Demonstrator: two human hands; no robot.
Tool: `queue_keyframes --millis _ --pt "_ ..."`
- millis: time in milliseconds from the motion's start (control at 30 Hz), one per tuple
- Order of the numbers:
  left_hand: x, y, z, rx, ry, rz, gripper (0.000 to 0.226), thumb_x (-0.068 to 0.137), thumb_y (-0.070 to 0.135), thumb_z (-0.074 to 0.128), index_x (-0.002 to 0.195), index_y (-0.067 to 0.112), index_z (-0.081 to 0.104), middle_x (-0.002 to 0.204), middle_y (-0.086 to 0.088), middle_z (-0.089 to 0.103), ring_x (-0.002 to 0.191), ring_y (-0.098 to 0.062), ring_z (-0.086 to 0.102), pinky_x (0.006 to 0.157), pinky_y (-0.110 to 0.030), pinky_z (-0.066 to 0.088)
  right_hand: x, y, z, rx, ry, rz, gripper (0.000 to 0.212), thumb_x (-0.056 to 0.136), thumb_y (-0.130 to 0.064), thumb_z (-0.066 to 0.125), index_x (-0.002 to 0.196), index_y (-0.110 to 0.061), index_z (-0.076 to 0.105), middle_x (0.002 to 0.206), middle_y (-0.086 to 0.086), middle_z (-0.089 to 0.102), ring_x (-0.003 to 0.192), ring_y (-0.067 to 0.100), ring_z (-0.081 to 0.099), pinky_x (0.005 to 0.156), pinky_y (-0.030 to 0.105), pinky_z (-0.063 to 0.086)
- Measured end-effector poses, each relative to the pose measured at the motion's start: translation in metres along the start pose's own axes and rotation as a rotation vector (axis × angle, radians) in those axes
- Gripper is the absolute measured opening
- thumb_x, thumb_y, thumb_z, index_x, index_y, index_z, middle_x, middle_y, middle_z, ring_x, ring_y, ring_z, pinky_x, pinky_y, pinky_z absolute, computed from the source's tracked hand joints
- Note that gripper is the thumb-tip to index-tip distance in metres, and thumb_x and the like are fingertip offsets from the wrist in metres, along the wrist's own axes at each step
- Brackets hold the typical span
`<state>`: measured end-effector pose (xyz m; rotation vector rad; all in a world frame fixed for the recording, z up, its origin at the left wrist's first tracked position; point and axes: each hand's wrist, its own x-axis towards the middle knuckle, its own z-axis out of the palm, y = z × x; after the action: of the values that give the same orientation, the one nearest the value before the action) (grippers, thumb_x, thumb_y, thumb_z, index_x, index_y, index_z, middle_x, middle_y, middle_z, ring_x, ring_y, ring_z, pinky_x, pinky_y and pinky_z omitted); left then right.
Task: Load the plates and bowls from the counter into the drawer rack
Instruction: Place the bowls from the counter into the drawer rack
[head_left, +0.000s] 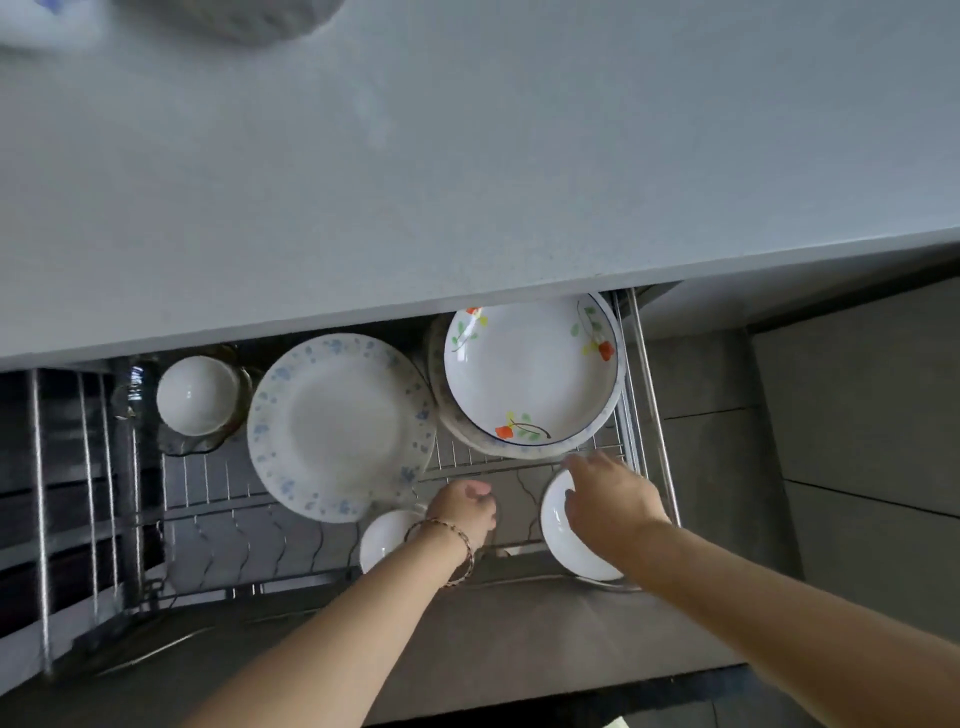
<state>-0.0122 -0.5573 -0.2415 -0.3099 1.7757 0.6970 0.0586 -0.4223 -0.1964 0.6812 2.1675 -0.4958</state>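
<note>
The pulled-out drawer rack (470, 470) holds a large blue-speckled plate (337, 426) and a deep plate with red flowers (530, 374) that lies on another plate. A small white bowl (197, 395) sits at the back left. At the rack's front stand a small white bowl (387, 538) and a wider white bowl (571, 545). My left hand (462, 512), with a bracelet on its wrist, hovers with curled fingers just right of the small front bowl; I see nothing in it. Over the wider bowl, my right hand (608, 499) lies with straight fingers, touching it.
The grey counter (467, 156) overhangs the back of the drawer. Blurred objects (249, 15) sit at the counter's far left corner. A glass dish (192, 444) lies under the back-left bowl. Upright wire dividers (93, 493) fill the rack's left side. Grey floor tiles (857, 441) show at right.
</note>
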Motion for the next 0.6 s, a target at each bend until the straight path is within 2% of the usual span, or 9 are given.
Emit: queue_keyframes --millis 33,67,167,233,333,433,500,600 --pt "-0.014 0.007 -0.019 -0.093 0.031 0.029 0.029 0.092 0.002 0.043 0.119 0.0 0.055 0.087 -0.007 0.063 0.074 -0.017 0.062 0.065 -0.027 0.05 -0.005 -0.012 -0.011 0.027 -0.015 -0.032 0.036 0.09 -0.014 0.042 0.125 -0.017 0.05 0.128 0.004 0.056 0.119 0.024 0.052 0.094 0.032 0.045" --pt "-0.028 0.014 -0.04 -0.14 0.076 0.083 0.025 0.092 -0.001 0.043 0.113 0.0 0.057 0.082 -0.005 0.062 0.068 -0.013 0.06 0.061 -0.025 0.048 -0.01 -0.026 -0.025 0.065 -0.036 -0.07 0.036 0.09 -0.013 0.042 0.124 -0.018 0.052 0.128 0.004 0.056 0.118 0.024 0.053 0.096 0.032 0.046" --pt "-0.069 0.035 -0.109 -0.106 0.207 0.266 0.019 0.09 -0.001 0.046 0.098 0.009 0.06 0.088 -0.007 0.066 0.074 -0.013 0.062 0.078 -0.029 0.051 -0.022 -0.076 -0.068 0.215 -0.073 -0.199 0.034 0.091 -0.013 0.045 0.121 -0.02 0.058 0.123 0.001 0.061 0.113 0.021 0.057 0.098 0.031 0.046" --pt "-0.091 0.048 -0.162 -0.096 0.279 0.332 0.022 0.091 -0.001 0.043 0.099 0.009 0.06 0.088 -0.006 0.066 0.075 -0.013 0.063 0.075 -0.027 0.049 -0.029 -0.117 -0.099 0.299 -0.017 -0.253 0.033 0.09 -0.018 0.047 0.12 -0.022 0.059 0.117 0.0 0.065 0.109 0.019 0.059 0.097 0.028 0.046" --pt "-0.112 0.065 -0.242 -0.146 0.364 0.376 0.023 0.092 -0.003 0.041 0.104 0.005 0.059 0.086 -0.008 0.063 0.074 -0.017 0.061 0.063 -0.027 0.045 -0.033 -0.182 -0.14 0.336 0.084 -0.345 0.03 0.091 -0.025 0.049 0.118 -0.022 0.06 0.112 -0.001 0.067 0.106 0.016 0.06 0.09 0.02 0.042" --pt "-0.121 0.08 -0.317 -0.189 0.441 0.41 0.022 0.091 -0.004 0.043 0.102 0.006 0.059 0.081 -0.007 0.063 0.072 -0.019 0.06 0.067 -0.029 0.047 -0.022 -0.251 -0.172 0.446 0.17 -0.381 0.027 0.09 -0.029 0.051 0.113 -0.02 0.063 0.106 0.0 0.069 0.101 0.017 0.062 0.083 0.02 0.042" --pt "-0.122 0.085 -0.36 -0.253 0.44 0.397 0.018 0.091 -0.002 0.045 0.096 0.009 0.058 0.079 -0.008 0.062 0.065 -0.015 0.058 0.062 -0.027 0.046 -0.009 -0.3 -0.187 0.595 0.173 -0.381 0.03 0.09 -0.028 0.051 0.113 -0.012 0.062 0.101 0.007 0.07 0.09 0.021 0.065 0.082 0.031 0.049" --pt "-0.115 0.086 -0.412 -0.278 0.441 0.372 0.018 0.093 -0.002 0.042 0.09 0.01 0.055 0.077 -0.009 0.059 0.061 -0.013 0.054 0.051 -0.022 0.047 0.013 -0.371 -0.211 0.94 0.085 -0.292 0.046 0.09 -0.031 0.053 0.129 -0.006 0.046 0.097 0.012 0.064 0.073 0.022 0.064 0.066 0.029 0.053"
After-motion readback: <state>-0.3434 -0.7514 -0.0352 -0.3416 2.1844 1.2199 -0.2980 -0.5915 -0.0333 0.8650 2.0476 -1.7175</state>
